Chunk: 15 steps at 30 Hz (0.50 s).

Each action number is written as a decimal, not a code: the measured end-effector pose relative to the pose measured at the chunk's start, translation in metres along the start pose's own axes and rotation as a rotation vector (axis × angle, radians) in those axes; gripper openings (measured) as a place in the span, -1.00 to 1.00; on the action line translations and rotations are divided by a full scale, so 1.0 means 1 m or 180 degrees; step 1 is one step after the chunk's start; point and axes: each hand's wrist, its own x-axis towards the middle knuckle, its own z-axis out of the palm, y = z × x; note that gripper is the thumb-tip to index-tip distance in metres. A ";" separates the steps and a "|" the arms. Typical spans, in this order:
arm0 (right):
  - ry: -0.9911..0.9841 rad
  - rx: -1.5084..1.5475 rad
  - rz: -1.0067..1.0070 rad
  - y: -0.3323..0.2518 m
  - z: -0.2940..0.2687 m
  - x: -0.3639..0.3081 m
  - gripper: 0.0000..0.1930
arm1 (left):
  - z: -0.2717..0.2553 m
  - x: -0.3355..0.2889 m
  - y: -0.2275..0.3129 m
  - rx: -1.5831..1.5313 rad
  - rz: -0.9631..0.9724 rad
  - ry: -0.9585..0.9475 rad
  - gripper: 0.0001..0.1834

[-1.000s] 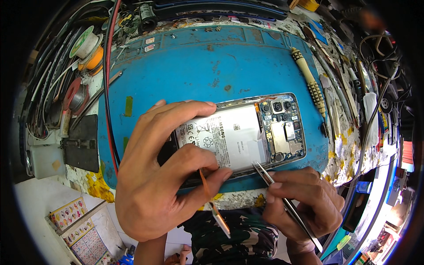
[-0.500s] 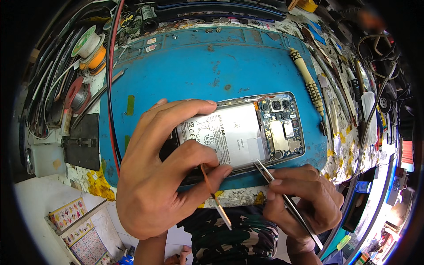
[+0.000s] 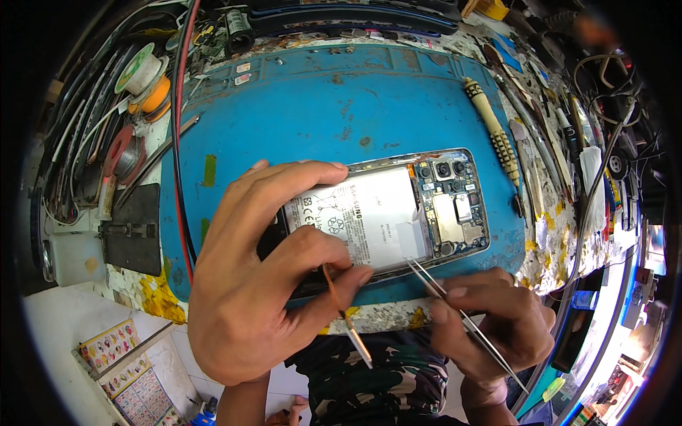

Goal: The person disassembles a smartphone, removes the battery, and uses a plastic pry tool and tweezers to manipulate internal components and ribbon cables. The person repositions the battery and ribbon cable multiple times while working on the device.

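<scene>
An opened phone [image 3: 471,250] lies on the blue mat, its white battery [image 3: 380,234] and its circuit board [image 3: 465,206] with camera modules exposed. My left hand [image 3: 249,291] is closed over its left part, fingers on the far edge and thumb on the near edge. A thin orange strip [image 3: 334,292] with a silvery end hangs from between the thumb and index finger; its other end is hidden. My right hand [image 3: 497,319] pinches metal tweezers [image 3: 484,340]. Their tips are slightly apart at the near edge of the battery.
The blue mat [image 3: 284,113] covers the bench. Wire spools [image 3: 142,71] and a red and black cable [image 3: 177,142] are at the left. A beige-handled tool [image 3: 490,121] lies to the right, beside several other tools. A dark plate [image 3: 131,227] sits at the left edge.
The tweezers have turned slightly in my right hand, and their tips are a little further apart and slightly to the left. My left hand and the phone have stayed put.
</scene>
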 end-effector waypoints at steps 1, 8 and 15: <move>-0.0015 -0.0025 0.0070 -0.001 -0.001 0.000 -0.74 | 0.000 0.000 0.000 0.0034 0.0026 0.0011 -0.73; -0.0127 -0.0216 0.0033 -0.002 -0.003 0.002 -0.75 | 0.000 0.000 0.000 0.0062 0.0040 0.0031 -0.75; -0.0263 -0.0204 0.0019 -0.003 -0.006 0.005 -0.75 | 0.002 -0.001 -0.001 0.0025 0.0051 0.0076 -0.74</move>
